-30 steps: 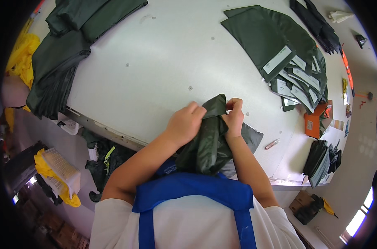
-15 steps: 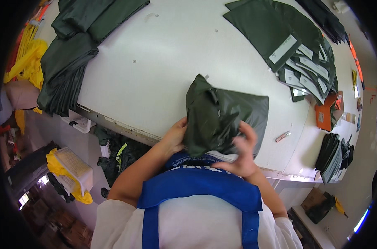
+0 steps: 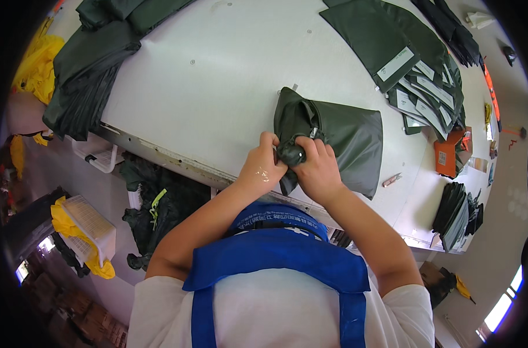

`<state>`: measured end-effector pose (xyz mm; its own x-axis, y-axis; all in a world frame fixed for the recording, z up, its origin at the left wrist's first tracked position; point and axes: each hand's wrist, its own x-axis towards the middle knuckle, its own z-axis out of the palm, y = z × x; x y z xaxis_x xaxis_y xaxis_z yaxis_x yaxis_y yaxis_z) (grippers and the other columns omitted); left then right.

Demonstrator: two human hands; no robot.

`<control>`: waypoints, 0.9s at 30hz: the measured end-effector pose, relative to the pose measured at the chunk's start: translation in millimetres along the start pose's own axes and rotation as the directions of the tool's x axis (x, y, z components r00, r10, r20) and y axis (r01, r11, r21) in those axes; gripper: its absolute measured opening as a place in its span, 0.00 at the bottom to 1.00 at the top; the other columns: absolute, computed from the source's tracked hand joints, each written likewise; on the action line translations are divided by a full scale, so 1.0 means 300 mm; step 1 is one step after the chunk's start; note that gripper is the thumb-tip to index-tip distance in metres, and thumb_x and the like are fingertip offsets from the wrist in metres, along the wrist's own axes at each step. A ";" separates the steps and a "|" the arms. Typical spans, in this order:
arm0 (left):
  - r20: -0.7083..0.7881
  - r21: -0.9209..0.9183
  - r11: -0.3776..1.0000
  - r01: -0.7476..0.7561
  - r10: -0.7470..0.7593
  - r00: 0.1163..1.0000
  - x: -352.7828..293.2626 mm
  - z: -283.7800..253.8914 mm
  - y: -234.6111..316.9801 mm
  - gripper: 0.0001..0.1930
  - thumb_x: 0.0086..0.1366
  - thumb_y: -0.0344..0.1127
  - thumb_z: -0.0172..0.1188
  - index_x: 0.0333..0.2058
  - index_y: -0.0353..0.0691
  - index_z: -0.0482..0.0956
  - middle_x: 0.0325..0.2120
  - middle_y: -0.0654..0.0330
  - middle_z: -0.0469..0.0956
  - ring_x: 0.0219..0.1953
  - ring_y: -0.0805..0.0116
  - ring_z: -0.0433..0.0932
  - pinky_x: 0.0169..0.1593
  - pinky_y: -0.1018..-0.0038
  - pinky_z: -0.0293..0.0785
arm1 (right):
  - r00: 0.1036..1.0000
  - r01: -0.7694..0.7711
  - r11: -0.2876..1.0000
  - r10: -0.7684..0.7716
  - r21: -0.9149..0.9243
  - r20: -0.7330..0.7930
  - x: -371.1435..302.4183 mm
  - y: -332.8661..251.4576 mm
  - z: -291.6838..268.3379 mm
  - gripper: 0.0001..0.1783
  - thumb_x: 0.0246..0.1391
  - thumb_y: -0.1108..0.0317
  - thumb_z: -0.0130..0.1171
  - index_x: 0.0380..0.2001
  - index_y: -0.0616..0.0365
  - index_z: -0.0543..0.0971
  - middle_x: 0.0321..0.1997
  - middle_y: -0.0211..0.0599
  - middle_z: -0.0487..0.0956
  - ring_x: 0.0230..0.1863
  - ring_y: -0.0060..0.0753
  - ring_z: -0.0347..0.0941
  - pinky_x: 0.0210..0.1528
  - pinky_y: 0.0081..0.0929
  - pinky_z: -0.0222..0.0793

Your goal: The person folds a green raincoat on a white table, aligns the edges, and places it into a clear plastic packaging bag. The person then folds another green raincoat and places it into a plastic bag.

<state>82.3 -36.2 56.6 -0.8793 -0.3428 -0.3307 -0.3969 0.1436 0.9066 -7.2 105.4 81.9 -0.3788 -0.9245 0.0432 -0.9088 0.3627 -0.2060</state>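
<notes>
A dark green fabric pouch lies on the white table in front of me, with a zipper-like opening along its left part. My left hand is closed on the pouch's near left edge, its fingers curled. My right hand grips bunched dark material at the mouth of the same pouch, close beside the left. The thumbs almost meet at a rounded, shiny bulge between them. What lies beneath the fingers is hidden.
Several flat green pouches with white labels are piled at the far right. Stacked green fabric sits at the far left. A small cutter, an orange box and dark folded pieces lie to the right.
My right hand, raised and spread before, has come down and closed on the pouch. My left hand has moved inward, and the loose top material is now bunched between both hands.
</notes>
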 end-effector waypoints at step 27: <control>-0.073 0.032 0.883 -0.468 0.469 0.880 0.055 -0.030 -0.071 0.12 0.58 0.21 0.51 0.41 0.38 0.74 0.25 0.53 0.76 0.24 0.59 0.75 0.30 0.69 0.70 | 0.979 -0.173 0.685 0.198 0.708 0.048 0.055 0.059 -0.090 0.12 0.42 0.71 0.69 0.34 0.54 0.82 0.47 0.39 0.73 0.48 0.41 0.68 0.51 0.35 0.65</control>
<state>78.5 -53.4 34.2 -0.9410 -0.3020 0.1527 0.0520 0.3169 0.9470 -34.4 99.8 105.3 -0.5420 -0.8391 -0.0450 -0.4332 0.3249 -0.8407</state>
